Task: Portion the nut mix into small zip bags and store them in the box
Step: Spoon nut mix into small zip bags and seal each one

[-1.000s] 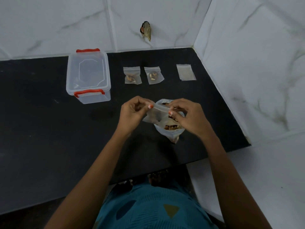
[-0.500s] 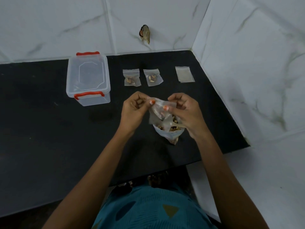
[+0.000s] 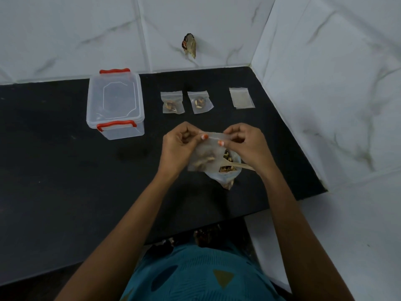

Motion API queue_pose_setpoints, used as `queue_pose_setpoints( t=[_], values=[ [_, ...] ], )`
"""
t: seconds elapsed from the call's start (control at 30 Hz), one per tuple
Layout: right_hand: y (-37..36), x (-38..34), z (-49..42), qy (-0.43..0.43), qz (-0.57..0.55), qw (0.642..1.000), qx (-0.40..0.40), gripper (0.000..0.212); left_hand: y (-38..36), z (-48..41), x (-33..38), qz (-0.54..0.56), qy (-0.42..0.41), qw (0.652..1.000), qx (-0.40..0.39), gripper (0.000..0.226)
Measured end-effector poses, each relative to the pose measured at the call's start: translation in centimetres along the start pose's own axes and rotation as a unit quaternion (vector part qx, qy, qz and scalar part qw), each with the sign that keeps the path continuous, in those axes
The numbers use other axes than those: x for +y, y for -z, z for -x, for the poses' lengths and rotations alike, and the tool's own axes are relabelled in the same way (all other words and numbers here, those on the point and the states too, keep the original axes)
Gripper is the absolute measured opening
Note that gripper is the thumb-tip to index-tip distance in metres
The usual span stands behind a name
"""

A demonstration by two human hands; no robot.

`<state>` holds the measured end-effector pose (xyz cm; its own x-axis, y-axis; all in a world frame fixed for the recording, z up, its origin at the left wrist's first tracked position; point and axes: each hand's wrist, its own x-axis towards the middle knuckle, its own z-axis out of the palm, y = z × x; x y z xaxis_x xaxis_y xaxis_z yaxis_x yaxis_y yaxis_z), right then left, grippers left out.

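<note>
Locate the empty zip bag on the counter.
In the head view, the empty zip bag lies flat at the far right of the counter, near the side wall, right of the nearest filled bag.

A black bench (image 3: 54,170) ran into a corner of white, grey-veined tiled walls: one behind it (image 3: 65,29), one along its right edge (image 3: 336,83). A small brown and red object (image 3: 189,45), too unclear to identify, clung to the back wall above the bench. At the bottom showed a teal patterned garment (image 3: 195,274).
</note>
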<state>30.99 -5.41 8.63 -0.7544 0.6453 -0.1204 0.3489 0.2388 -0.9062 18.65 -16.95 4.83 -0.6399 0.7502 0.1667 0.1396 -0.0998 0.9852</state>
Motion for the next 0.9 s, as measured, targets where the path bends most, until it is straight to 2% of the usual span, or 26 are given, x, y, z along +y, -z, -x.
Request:
queue_pose_setpoints(
  t=[0.17,0.27,0.5,0.73,0.9],
  values=[
    [-0.4,0.0,0.1,-0.013,-0.07,0.997,0.011,0.021,0.2,0.0,0.0,0.032,0.009,0.999,0.037,0.014],
    [-0.6,0.1,-0.1,-0.035,-0.083,0.994,0.058,0.012,0.2,0.1,0.3,0.061,0.027,0.998,0.014,0.014],
    [-1.1,0.0,-0.3,-0.05,-0.11,0.99,0.077,0.007,0.2,0.2,1.1,0.099,0.072,0.991,-0.059,0.02],
    [-1.6,-0.5,-0.4,0.001,-0.026,0.999,0.041,0.007,0.4,-0.6,0.9,0.017,0.043,0.997,-0.055,0.013],
    [-1.4,-0.8,-0.1,0.001,-0.091,0.995,0.035,0.009,0.5,-0.8,0.9,0.028,0.056,0.997,-0.042,0.013]
  ],
)
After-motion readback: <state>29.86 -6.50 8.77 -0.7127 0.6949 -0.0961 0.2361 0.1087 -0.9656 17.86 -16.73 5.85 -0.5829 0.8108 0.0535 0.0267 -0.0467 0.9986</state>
